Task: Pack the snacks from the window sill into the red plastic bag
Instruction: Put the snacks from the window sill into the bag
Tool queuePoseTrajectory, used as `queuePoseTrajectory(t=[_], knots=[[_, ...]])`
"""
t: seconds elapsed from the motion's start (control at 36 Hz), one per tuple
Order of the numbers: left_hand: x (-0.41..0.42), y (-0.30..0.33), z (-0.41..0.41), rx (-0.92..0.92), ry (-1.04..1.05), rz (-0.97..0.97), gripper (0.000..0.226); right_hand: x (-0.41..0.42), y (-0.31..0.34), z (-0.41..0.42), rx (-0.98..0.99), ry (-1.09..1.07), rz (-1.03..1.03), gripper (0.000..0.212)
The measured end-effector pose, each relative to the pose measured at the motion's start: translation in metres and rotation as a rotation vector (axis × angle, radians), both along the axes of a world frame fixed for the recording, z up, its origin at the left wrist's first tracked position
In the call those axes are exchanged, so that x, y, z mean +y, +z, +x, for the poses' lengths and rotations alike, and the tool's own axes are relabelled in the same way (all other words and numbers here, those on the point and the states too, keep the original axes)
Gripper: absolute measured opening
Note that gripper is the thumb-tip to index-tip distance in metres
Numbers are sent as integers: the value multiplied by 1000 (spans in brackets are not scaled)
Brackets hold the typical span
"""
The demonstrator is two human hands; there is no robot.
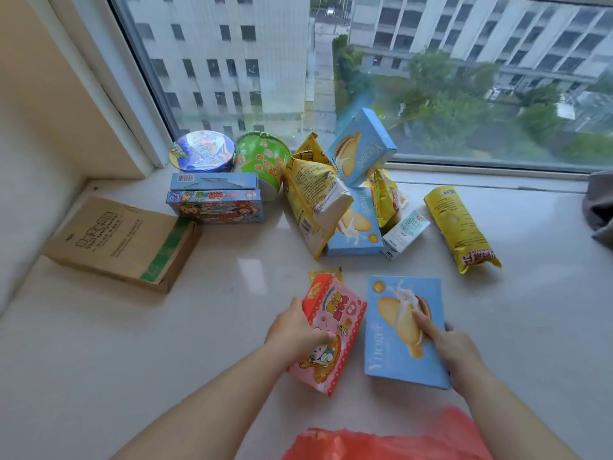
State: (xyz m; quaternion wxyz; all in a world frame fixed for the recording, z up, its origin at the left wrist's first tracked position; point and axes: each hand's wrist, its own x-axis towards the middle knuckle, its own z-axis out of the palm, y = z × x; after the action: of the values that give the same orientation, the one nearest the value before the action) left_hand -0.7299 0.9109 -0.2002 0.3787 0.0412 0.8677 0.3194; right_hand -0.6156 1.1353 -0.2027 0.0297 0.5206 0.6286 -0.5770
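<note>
Red bag (pixel 391 441) cut off btm.

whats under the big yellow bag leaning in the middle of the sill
The big yellow bag leans over a light blue biscuit box lying flat on the sill. The box's left part is covered, so anything else beneath cannot be seen.

Two bare forearms reach into view from the bottom edge, both uncovered as far as the picture shows, with no sleeve or cuff at either one. The left hand (pixel 293 330) wears no glove, ring, watch or band on the parts visible. The right hand (pixel 446 343) is likewise bare, its wrist free of any strap or jewellery. The fingernails that show are short and unpainted. No other part of the person appears.
</note>
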Motion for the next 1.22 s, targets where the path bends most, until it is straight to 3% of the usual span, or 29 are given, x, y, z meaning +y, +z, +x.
queuePoseTrajectory(t=[0.11, 0.25, 0.39, 0.53, 0.67, 0.81, 0.94, 1.22], knots=[[-9, 15, 0, 147, -380, -231, 56, 10, 16, 11, -68, 193, 224, 32], [-1, 29, -6, 452, -630, -329, 52, 13, 32, 11, -330, 574, 540, 51], [26, 24, -29, 389, -662, -300, 67, 0, 39, 8, -352, 779, 858, 58], [46, 14, -51, 163, -604, -356, 83, -4, 37, 10, -345, 886, 749, 64], [50, 3, -69, 49, -606, -322, 95, 20, 39, 2, -319, 861, 540, 56], [59, -4, -74, 21, -637, -301, 93, 38, 30, 1, -291, 804, 369, 51], [58, 0, -64, -109, -551, -219, 46, 39, 26, 6, -270, 748, 348, 53], [28, 19, -2, -25, -366, -154, 37, -1, 45, 25, -228, 624, 399, 45]])
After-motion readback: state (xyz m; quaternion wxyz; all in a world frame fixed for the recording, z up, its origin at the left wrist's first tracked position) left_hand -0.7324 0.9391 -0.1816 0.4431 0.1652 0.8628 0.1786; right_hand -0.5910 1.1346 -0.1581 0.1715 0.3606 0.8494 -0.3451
